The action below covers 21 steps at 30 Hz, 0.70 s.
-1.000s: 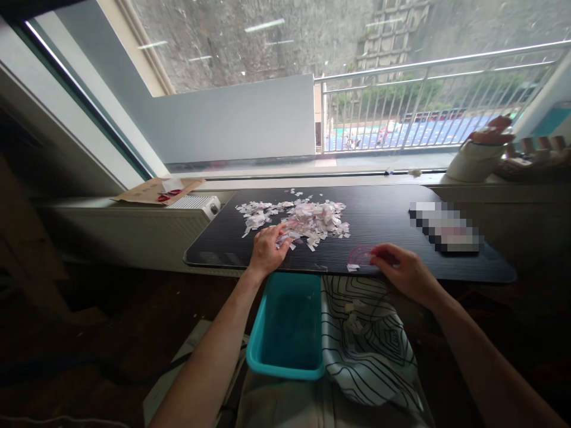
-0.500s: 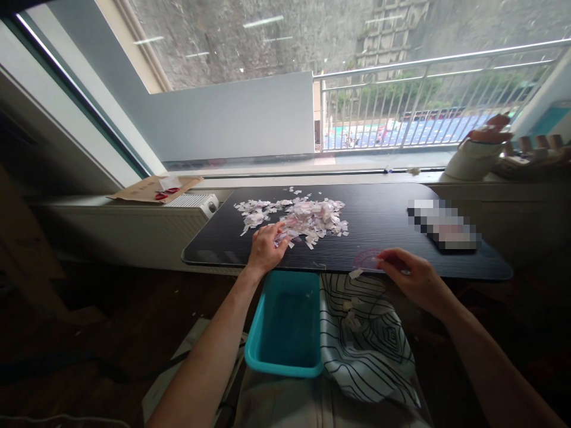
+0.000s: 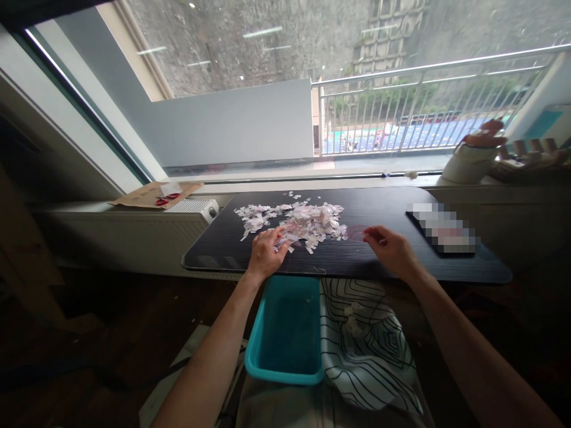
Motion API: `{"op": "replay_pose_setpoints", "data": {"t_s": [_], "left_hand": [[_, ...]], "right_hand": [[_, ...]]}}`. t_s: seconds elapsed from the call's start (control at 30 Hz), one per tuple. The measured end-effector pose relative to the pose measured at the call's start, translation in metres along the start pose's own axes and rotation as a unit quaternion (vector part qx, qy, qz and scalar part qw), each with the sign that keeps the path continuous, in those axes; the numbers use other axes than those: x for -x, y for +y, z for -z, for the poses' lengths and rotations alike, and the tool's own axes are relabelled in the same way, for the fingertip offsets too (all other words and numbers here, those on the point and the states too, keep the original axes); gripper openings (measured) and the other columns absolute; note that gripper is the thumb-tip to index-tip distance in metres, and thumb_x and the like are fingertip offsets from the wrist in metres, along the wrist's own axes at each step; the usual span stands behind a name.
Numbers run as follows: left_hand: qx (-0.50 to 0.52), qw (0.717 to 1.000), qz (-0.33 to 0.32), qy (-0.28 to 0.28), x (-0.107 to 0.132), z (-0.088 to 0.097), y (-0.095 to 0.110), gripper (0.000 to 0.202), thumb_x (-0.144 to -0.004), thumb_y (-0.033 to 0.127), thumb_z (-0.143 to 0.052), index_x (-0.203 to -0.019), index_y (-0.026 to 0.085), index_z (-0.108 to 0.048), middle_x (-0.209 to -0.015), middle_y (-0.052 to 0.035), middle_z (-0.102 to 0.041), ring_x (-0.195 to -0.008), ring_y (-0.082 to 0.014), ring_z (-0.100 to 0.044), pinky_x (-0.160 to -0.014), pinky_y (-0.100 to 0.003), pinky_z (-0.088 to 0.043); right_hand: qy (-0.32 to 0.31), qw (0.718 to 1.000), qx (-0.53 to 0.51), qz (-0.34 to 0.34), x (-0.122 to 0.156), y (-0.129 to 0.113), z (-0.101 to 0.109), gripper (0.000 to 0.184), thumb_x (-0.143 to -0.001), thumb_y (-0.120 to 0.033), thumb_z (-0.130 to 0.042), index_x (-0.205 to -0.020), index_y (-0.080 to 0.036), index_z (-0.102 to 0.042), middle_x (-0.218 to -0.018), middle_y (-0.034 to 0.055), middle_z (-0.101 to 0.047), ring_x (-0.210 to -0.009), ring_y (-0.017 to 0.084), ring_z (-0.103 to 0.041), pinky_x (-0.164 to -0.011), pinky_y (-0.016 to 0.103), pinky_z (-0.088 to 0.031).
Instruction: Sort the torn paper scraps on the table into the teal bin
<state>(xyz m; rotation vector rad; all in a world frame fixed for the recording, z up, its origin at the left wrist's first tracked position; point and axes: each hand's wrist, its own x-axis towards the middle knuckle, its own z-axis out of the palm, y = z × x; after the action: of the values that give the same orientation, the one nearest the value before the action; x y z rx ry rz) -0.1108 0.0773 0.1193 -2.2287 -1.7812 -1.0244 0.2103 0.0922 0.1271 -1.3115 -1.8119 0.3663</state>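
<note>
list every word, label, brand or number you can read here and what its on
No text can be read.
Brown paper: faint dark marks, too small to read.
Dark flat object on the table: pixelated, any writing hidden.
Paper scraps: too small to tell.
Pink see-through thing in the right hand: too blurred to tell.
Teal basin: none visible.

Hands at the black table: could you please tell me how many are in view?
2: the left hand at the near side of the paper scraps, and the right hand to their right, pinching a see-through pinkish piece. No other shows there.
</note>
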Motion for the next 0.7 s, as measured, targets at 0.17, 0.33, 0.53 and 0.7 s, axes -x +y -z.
{"op": "replay_pose_setpoints", "data": {"t_s": [0.17,0.33,0.53,0.7], "left_hand": [[0.002,1.0,0.004,-0.002,0.0,0.0,0.0,0.035,-0.083,0.03,-0.056,-0.116,0.02,-0.056,-0.099,-0.005,-0.065,-0.098,-0.0239,-0.057,-0.093,-0.039,-0.04],[0.004,1.0,0.008,-0.008,0.0,-0.002,0.0,0.035,-0.083,0.03,-0.056,-0.116,0.021,-0.056,-0.1,-0.0053,-0.065,-0.099,-0.0246,-0.057,-0.094,-0.039,-0.04],[0.001,1.0,0.0,-0.002,0.0,0.0,0.0,0.034,-0.082,0.029,-0.057,-0.115,0.02,-0.057,-0.098,-0.0051,-0.065,-0.097,-0.0242,-0.057,-0.093,-0.039,-0.04],[0.003,1.0,0.003,-0.005,0.0,-0.001,0.0,0.035,-0.083,0.03,-0.056,-0.116,0.02,-0.056,-0.099,-0.0047,-0.065,-0.098,-0.0238,-0.057,-0.093,-0.038,-0.04]], "right_hand": [[-0.012,0.999,0.034,-0.005,0.0,0.003,0.001,0.024,-0.082,-0.037,-0.054,-0.092,-0.02,-0.067,-0.08,0.0046,-0.071,-0.065,0.017,-0.06,-0.065,0.032,-0.048],[-0.03,0.999,0.013,0.002,0.01,0.002,0.01,0.024,-0.079,-0.038,-0.057,-0.092,-0.02,-0.067,-0.08,0.0046,-0.072,-0.066,0.018,-0.062,-0.065,0.031,-0.049],[-0.016,1.0,-0.002,0.009,-0.014,0.001,-0.013,0.023,-0.081,-0.035,-0.054,-0.093,-0.019,-0.067,-0.081,0.0049,-0.072,-0.072,0.018,-0.063,-0.068,0.032,-0.049],[-0.041,0.999,0.001,-0.008,-0.005,0.004,-0.005,0.021,-0.079,-0.034,-0.056,-0.091,-0.02,-0.067,-0.082,0.0039,-0.072,-0.07,0.017,-0.063,-0.069,0.032,-0.049]]}}
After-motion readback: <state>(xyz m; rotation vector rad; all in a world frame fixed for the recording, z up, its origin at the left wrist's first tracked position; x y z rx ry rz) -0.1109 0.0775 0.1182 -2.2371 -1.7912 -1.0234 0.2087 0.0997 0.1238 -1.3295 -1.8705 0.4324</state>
